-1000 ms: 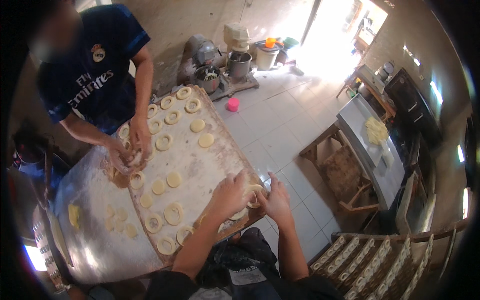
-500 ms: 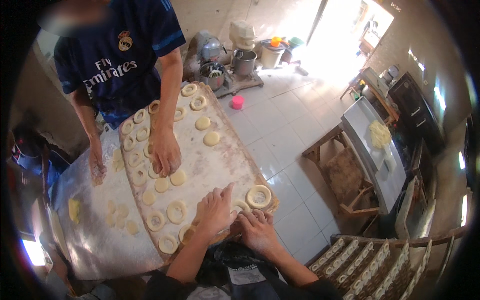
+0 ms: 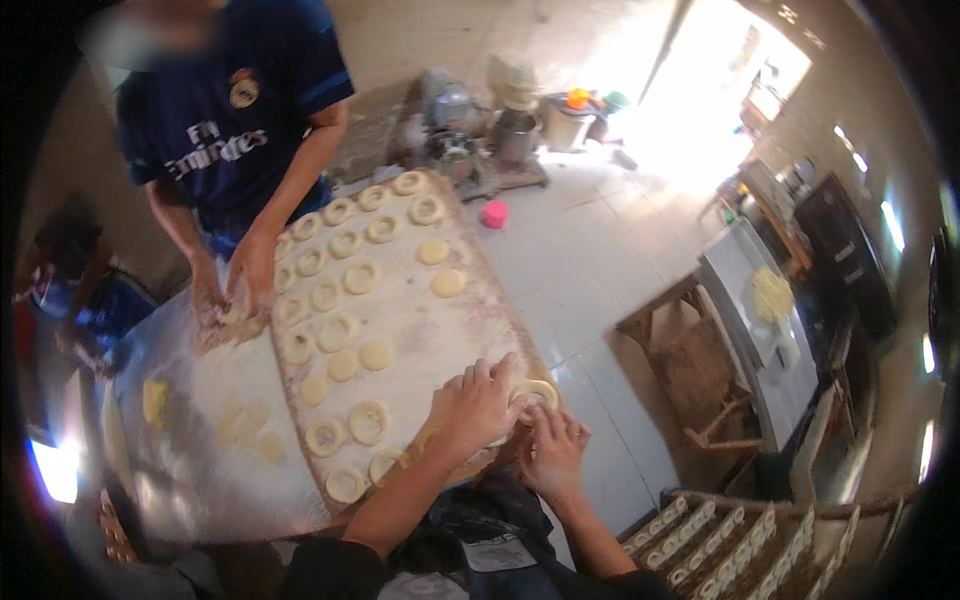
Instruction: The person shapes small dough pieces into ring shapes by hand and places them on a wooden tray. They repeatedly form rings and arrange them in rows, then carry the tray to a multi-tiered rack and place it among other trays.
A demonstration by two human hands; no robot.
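A pale dough ring [image 3: 536, 388] lies at the right front corner of the floured wooden board [image 3: 480, 330]. My left hand [image 3: 482, 402] is at the ring's left side, fingers stretched out and apart from the thumb, which reaches its rim. From the near side, my right hand [image 3: 553, 448] curls its fingers over the ring's edge. Under my left forearm, more dough rings [image 3: 388, 466] are partly covered. Farther back on the board lie rows of rings [image 3: 362, 278] and several flat dough discs [image 3: 376, 355].
Across the board, another person's hands [image 3: 235, 318] work dough over a floured metal tabletop [image 3: 190, 490] bearing pale dough pieces [image 3: 240, 420]. A rack of shaped dough [image 3: 720, 540] stands at lower right. Beyond it are a tray table [image 3: 745, 300] and mixers [image 3: 515, 125].
Both my hands have moved right to the corner ring. The other person's hand has left the board and joined their other hand over the metal tabletop. The view has shifted slightly.
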